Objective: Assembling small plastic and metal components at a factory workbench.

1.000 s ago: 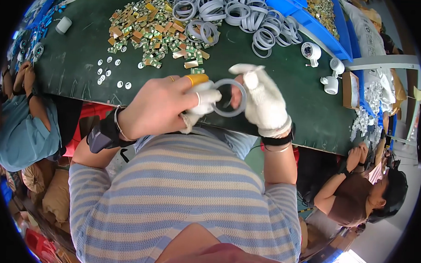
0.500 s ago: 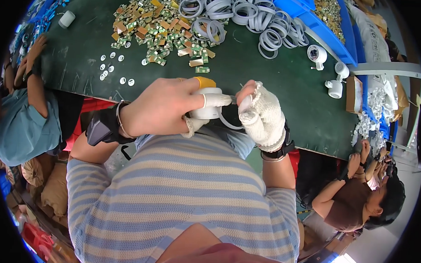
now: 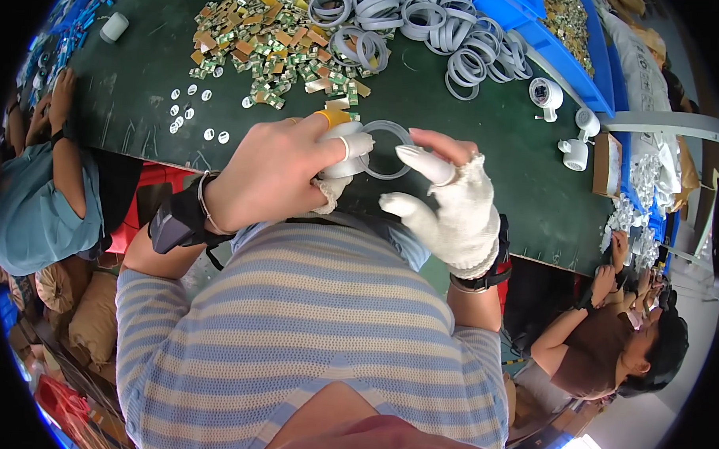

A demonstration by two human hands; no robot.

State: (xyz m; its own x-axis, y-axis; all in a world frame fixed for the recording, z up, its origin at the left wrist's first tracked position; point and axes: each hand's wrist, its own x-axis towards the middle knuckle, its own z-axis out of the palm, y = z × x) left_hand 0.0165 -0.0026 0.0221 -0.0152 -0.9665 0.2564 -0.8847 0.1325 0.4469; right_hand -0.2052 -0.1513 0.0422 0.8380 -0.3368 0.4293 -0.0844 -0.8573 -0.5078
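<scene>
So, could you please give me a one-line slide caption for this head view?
Left hand holds a white part with a grey ring over the green table; gloved right hand open beside it.

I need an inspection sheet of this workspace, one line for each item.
Surface: dark green table, scratched.
Job's things: white round part with a grey ring against it.
Clutter: pile of small gold and green pieces, heap of grey rings, white discs, blue bins.
Hands: left hand grips the white round part; right hand, in a white glove, open beside the ring.
Cables: nothing seen.
Surroundings: seated co-workers on both sides.
</scene>
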